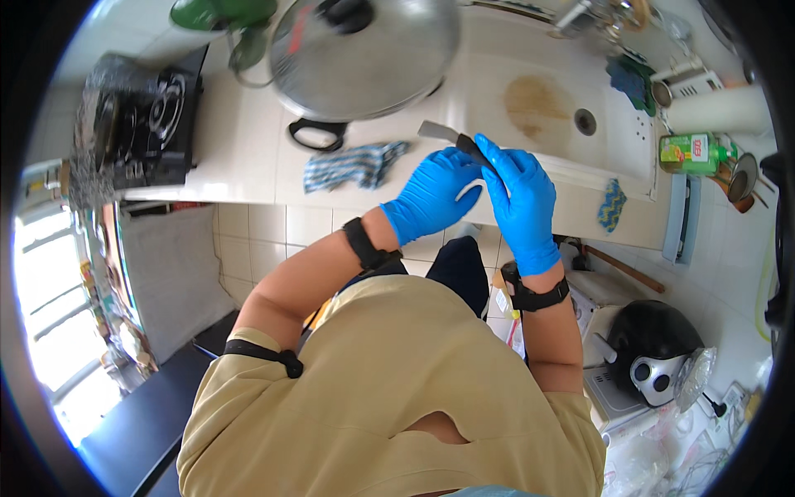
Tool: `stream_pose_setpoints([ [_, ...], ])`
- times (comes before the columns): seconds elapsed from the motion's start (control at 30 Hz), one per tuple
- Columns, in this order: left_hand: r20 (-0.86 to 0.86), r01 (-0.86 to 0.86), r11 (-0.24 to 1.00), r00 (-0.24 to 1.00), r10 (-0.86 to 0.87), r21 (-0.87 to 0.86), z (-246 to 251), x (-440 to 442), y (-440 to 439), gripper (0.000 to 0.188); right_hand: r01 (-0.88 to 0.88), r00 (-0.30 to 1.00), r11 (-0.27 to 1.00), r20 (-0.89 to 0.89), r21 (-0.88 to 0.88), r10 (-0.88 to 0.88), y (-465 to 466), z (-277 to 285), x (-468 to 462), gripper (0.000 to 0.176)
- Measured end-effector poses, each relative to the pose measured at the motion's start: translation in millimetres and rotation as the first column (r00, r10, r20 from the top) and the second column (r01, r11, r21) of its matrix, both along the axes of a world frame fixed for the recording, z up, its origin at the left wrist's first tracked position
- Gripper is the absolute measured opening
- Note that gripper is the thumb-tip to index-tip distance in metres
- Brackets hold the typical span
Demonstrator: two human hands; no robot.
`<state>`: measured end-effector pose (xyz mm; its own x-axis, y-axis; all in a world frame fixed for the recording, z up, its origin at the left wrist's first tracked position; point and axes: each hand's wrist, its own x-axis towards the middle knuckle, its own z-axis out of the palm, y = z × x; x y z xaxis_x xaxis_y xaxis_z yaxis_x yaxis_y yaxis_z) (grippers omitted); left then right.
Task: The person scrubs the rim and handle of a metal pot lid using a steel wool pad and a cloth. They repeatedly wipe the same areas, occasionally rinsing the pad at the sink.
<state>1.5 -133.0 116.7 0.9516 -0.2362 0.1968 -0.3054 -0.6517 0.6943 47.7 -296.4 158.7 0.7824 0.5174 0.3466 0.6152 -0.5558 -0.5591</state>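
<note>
My right hand (525,196), in a blue glove, grips the black handle (475,151) of a flat-bladed metal tool, possibly a scraper. Its blade (439,131) points left, above the counter's front part. My left hand (435,189), gloved in blue too, is beside the handle with its fingertips at or behind it; whether it grips is unclear. A checked blue and white cloth (355,165) lies crumpled on the counter, left of my left hand. Beyond the cloth, a large glass pan lid (366,59) with a black knob covers a pan whose black handle (318,135) sticks out.
A white sink (497,56) with a brown stain and a drain (585,122) is at the right. A gas stove (152,124) stands far left. Green dish soap (689,153) and a patterned sponge (612,205) sit right. The counter's front edge (248,200) runs before me.
</note>
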Motion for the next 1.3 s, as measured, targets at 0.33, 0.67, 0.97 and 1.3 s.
stream_pose_setpoints([
  [0.33,-0.469,-0.595,0.548,0.802,0.37,-0.588,-22,-110,189,0.034,0.188,0.979,0.96,0.115,-0.207,-0.167,140,-19,-75,0.034],
  [0.67,-0.57,-0.649,0.377,0.761,0.309,-0.661,-25,-70,217,0.036,0.292,0.948,0.913,0.212,-0.284,-0.238,178,-26,-84,0.034],
  [0.97,-0.589,-0.604,0.526,0.777,0.221,-0.599,-28,-64,230,0.032,0.322,0.94,0.851,0.246,-0.414,-0.235,175,2,-80,0.031],
  [1.3,-0.579,-0.583,0.535,0.791,0.2,-0.611,-29,-63,233,0.032,0.324,0.943,0.874,0.195,-0.363,-0.269,177,-2,-80,0.026],
])
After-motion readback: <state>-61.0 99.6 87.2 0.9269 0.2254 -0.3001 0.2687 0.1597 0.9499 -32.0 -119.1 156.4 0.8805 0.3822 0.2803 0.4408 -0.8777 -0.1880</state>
